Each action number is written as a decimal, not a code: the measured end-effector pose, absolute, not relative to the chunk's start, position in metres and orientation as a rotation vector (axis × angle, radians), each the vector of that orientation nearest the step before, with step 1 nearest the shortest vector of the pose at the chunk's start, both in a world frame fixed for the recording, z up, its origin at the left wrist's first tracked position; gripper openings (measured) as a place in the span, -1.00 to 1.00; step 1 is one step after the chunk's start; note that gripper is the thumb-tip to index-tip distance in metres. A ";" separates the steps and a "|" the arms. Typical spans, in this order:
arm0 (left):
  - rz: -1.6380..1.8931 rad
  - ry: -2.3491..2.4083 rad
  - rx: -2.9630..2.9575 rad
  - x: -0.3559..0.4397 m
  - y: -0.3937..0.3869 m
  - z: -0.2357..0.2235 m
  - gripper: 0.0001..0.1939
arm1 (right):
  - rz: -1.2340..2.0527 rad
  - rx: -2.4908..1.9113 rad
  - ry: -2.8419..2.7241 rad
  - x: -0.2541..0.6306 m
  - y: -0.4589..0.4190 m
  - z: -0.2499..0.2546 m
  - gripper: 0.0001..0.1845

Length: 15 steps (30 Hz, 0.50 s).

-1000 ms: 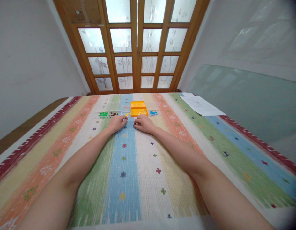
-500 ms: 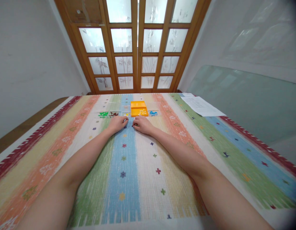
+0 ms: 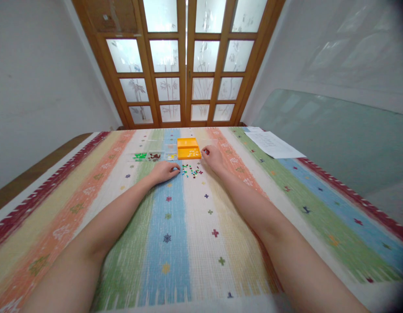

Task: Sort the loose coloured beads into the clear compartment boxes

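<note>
My left hand (image 3: 165,171) rests low over the cloth, thumb and fingers pinched together at the left edge of a loose scatter of small mixed-colour pieces (image 3: 192,171). Whether anything is between those fingertips is too small to tell. At the right side of the open yellow box (image 3: 189,151), my right hand (image 3: 213,157) is closed with its fingertips together; what it holds, if anything, cannot be made out. Whitish pieces (image 3: 193,153) lie in the box's near half. The right hand covers the spot where blue pieces lay.
Left of the box, a clear compartment tray (image 3: 131,157) holds green pieces (image 3: 140,156), dark brown pieces (image 3: 154,156) and a few yellow ones (image 3: 172,156). Paper sheets (image 3: 273,144) lie at the far right of the striped tablecloth (image 3: 201,243). Wooden glazed doors (image 3: 188,74) stand behind.
My right hand has moved right and away from me, from in front of the box to its right side, uncovering the mixed pieces. My left hand has shifted slightly right and nearer.
</note>
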State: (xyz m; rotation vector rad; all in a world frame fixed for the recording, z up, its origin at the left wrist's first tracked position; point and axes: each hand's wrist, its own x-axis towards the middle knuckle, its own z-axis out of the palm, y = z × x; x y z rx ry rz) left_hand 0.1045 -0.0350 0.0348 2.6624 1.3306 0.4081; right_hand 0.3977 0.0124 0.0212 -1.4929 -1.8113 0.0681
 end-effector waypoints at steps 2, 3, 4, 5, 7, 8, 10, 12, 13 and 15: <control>0.392 1.292 2.671 0.105 -0.036 0.034 -0.71 | 0.062 -1.587 -1.710 0.411 0.018 0.020 -0.79; 0.383 1.281 2.674 0.104 -0.036 0.034 -0.71 | 0.061 -1.622 -1.675 0.417 0.020 0.019 -0.79; 0.377 1.275 2.674 0.104 -0.036 0.033 -0.71 | 0.060 -1.650 -1.647 0.421 0.021 0.019 -0.78; 0.373 1.274 2.673 0.104 -0.036 0.032 -0.71 | 0.059 -1.673 -1.626 0.425 0.023 0.018 -0.78; 0.375 1.278 2.668 0.105 -0.036 0.031 -0.71 | 0.059 -1.714 -1.594 0.431 0.026 0.016 -0.76; 0.377 1.282 2.665 0.105 -0.036 0.031 -0.71 | 0.060 -1.735 -1.581 0.433 0.027 0.016 -0.76; 0.374 1.289 2.664 0.106 -0.036 0.030 -0.71 | 0.064 -1.779 -1.564 0.438 0.030 0.013 -0.75; 0.366 1.292 2.662 0.107 -0.037 0.030 -0.71 | 0.074 -1.815 -1.560 0.442 0.033 0.011 -0.75; 0.365 1.296 2.662 0.107 -0.037 0.031 -0.70 | 0.078 -1.827 -1.559 0.444 0.034 0.009 -0.74; 0.366 1.319 2.661 0.107 -0.038 0.032 -0.70 | 0.081 -1.837 -1.557 0.447 0.036 0.007 -0.72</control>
